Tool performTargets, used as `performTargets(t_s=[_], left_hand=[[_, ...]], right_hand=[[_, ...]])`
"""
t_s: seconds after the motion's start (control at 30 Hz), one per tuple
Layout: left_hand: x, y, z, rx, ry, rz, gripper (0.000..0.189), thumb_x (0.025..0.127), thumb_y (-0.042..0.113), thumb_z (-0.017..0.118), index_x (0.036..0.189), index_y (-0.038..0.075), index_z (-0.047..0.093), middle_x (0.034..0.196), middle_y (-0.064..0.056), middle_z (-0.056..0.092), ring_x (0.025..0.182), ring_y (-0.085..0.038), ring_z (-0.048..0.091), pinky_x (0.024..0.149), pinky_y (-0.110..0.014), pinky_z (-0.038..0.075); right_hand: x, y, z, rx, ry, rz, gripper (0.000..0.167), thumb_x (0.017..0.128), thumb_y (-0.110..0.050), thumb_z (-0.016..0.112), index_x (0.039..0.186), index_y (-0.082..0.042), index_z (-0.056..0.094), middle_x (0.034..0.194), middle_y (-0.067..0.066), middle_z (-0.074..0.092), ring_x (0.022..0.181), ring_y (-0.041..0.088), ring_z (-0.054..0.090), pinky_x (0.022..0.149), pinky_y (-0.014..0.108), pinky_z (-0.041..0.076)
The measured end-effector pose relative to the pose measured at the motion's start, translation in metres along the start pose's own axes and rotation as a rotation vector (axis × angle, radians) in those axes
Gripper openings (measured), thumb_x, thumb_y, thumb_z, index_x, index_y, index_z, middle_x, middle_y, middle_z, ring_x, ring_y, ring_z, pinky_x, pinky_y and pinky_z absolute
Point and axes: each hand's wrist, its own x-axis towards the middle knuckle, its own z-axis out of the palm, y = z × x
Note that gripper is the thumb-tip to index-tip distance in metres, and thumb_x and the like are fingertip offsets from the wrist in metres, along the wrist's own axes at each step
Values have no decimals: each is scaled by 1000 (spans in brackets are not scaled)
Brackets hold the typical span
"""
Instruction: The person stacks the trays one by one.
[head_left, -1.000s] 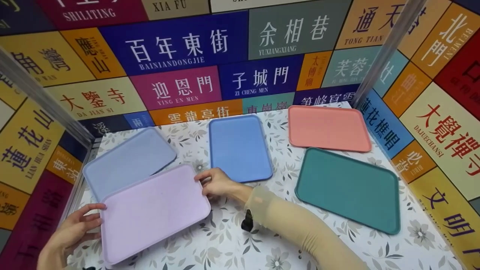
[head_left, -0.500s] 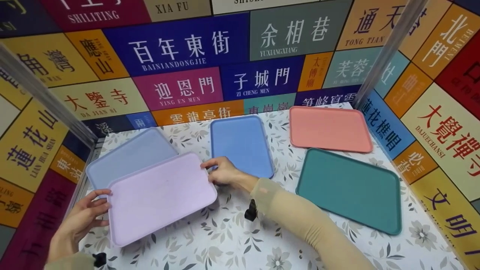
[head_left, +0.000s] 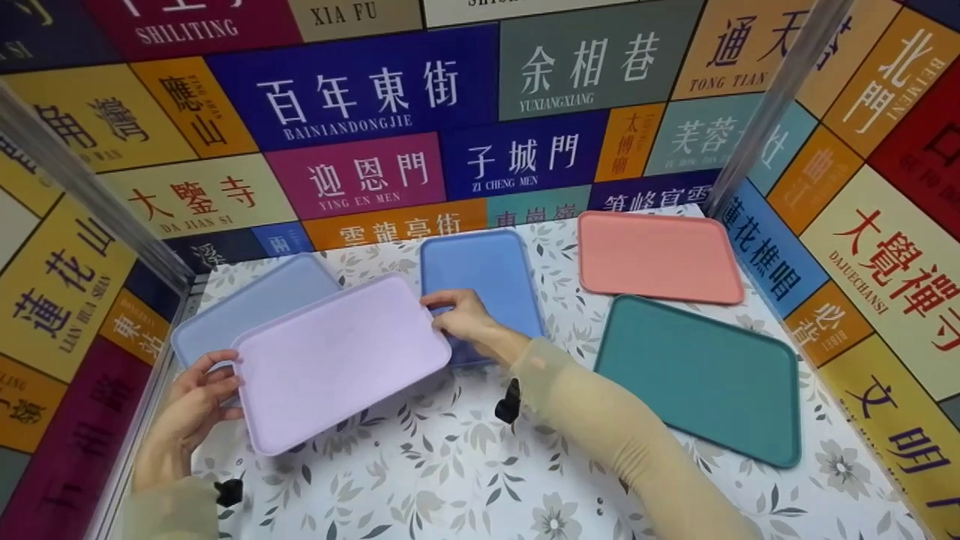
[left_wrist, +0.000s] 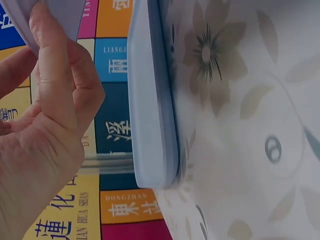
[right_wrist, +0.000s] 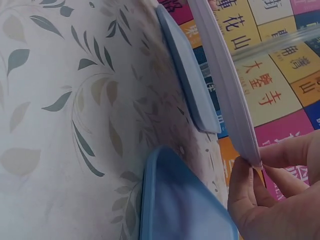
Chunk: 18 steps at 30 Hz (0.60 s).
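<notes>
A lilac tray (head_left: 341,364) is held up off the table between both hands, as the right wrist view shows. My left hand (head_left: 193,397) grips its left short edge, and my right hand (head_left: 472,322) pinches the right short edge near the far corner. Behind and partly under it in the head view lies a pale blue-grey tray (head_left: 255,300) on the table. A brighter blue tray (head_left: 480,262) lies behind my right hand, which hides part of it. The left wrist view shows the left fingers (left_wrist: 52,75) at the lilac tray's edge.
A coral pink tray (head_left: 660,259) lies at the back right of the table, with a dark green tray (head_left: 701,379) in front of it. The flower-patterned tabletop (head_left: 450,465) is bounded by a sign-covered back wall (head_left: 352,97) and side walls.
Both hands have raised the lilac tray and carried it away from the body and slightly right. It now covers more of the pale blue-grey tray in the head view. The other trays stay put.
</notes>
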Motion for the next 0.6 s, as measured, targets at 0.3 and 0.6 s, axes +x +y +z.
performTargets(t_s=[0.3,0.6], left_hand=[[12,6,32,-135,115,-13,35,109,-8,56,124,23,60,96,7,75,85,-11,75,66,-33,69],[28,0,70,-281,269,4,34,107,-11,56,125,18,52,90,6,67,82,-10,73,63,-34,69]], right_hand=[[5,3,10,260,253,-28,53,83,7,72,135,-3,78,136,17,76,105,17,69,85,27,63],[2,5,39,514,308,-65,78,74,21,64,149,2,61,132,19,64,88,16,63,67,24,54]])
